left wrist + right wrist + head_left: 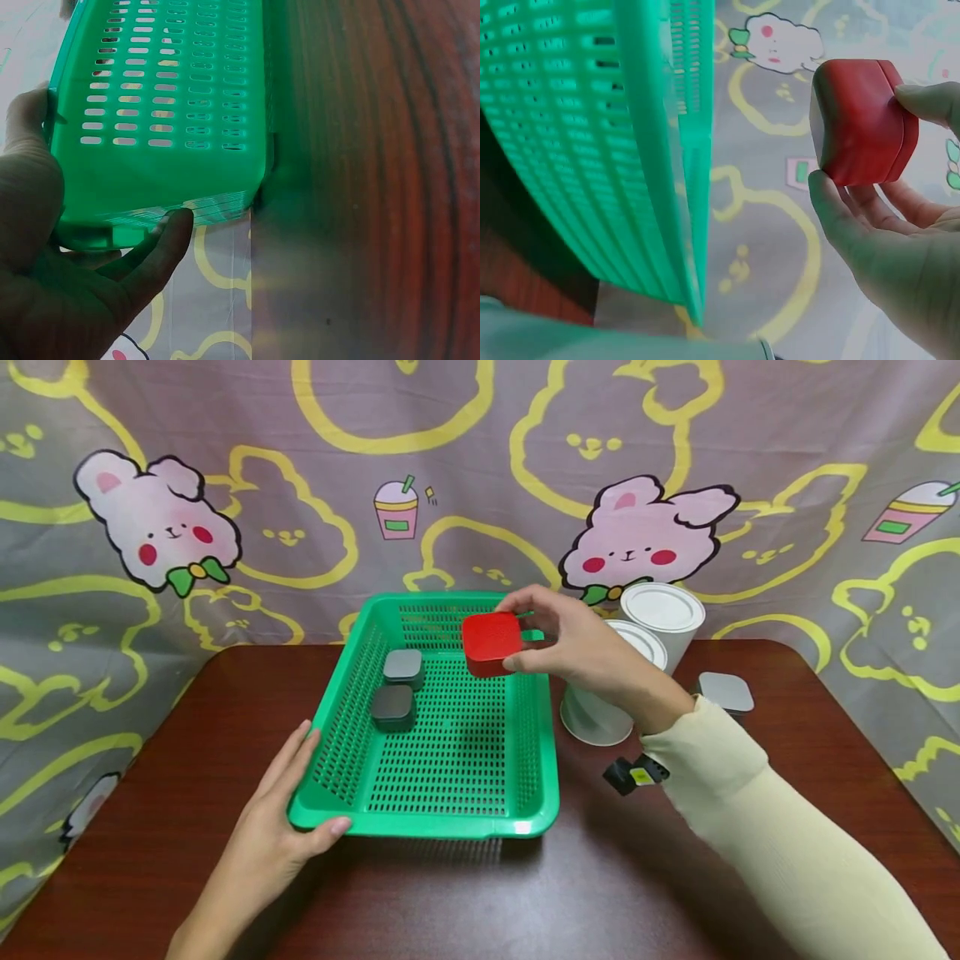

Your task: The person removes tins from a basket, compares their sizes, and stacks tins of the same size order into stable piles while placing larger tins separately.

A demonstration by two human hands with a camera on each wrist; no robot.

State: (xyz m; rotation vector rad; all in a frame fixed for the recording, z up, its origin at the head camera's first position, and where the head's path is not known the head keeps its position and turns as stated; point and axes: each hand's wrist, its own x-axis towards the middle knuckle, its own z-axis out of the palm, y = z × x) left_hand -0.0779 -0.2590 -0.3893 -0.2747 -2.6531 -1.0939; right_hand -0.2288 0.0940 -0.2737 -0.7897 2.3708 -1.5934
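Observation:
My right hand (558, 631) pinches a small red square tin (491, 639) with rounded corners, held above the right side of a green plastic basket (546, 760). In the right wrist view a lid seam shows on the red tin (866, 124), with thumb and fingers on opposite sides. My left hand (277, 827) grips the basket's near left corner, thumb over the rim and fingers along the outer side. Inside the basket, toward its left wall, sit a light grey tin (403, 667) and a dark grey tin (393, 706).
Two white cylindrical cans (597, 714) with lids stand right of the basket, one behind the other. Farther right is another grey tin (725, 692), partly hidden by the forearm. A patterned cloth (465, 460) hangs behind the dark wooden table (172, 735).

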